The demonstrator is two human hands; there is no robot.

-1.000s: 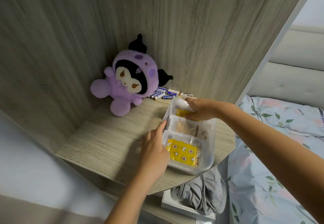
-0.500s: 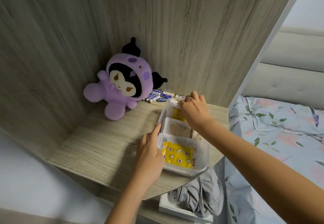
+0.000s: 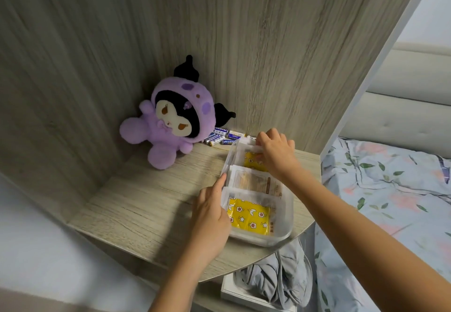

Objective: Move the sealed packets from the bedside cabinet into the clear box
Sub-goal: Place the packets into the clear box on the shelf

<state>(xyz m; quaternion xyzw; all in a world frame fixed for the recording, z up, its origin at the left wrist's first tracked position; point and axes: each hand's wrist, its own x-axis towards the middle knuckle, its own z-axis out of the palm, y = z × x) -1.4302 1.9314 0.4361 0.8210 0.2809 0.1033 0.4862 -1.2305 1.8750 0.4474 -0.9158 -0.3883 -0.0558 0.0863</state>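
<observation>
Clear box (image 3: 286,223) sits on the bedside cabinet (image 3: 136,204) top, near its front right edge. Three sealed packets stand in a row inside: near yellow packet (image 3: 249,217), middle tan packet (image 3: 253,181), far yellow packet (image 3: 252,160). Left hand (image 3: 211,216) rests against the box's left wall, fingers straight, thumb up along the rim. Right hand (image 3: 275,151) over the far end, fingertips curled and pinching the far yellow packet's top edge. Purple plush toy (image 3: 170,121) in the back corner; batteries (image 3: 223,137) beside it. Bed (image 3: 390,189) to the right, grey cloth (image 3: 280,280) below the cabinet top
</observation>
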